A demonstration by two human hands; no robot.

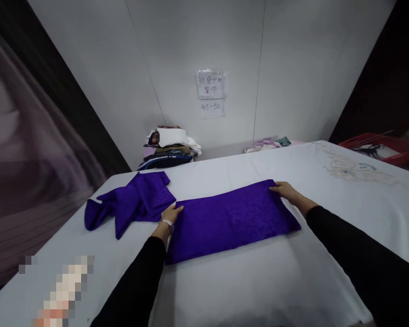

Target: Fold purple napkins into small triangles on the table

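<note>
One purple cloth [228,222], plain, faintly patterned, laid out as a long flat strip on the near middle of the white-covered worktop [252,286]; right end set a little farther from the person than the left; surface mostly smooth, with slight creasing toward the right end. Hands, two, bare: left hand [171,215], with a bracelet [167,222] at the wrist, pinching the left end near its far corner, thumb on top; right hand [285,190] pinching the far right corner. Whether the far edge is raised off the surface cannot be told. Handling, as judged: an even, light pull between both corners should keep the long edges straight; the skewed right end probably wants squaring and its layers lining up; a flat palm drawn outward from the middle would likely clear the creases; too hard a tug at one corner could pull the strip askew. One purple heap [136,200], loose and rumpled, just beside the left hand; best kept from snagging the strip. Also: one stack of clothes [170,150] by the wall, one low cloth pile [266,144], one red basket [404,147] at far right.
</note>
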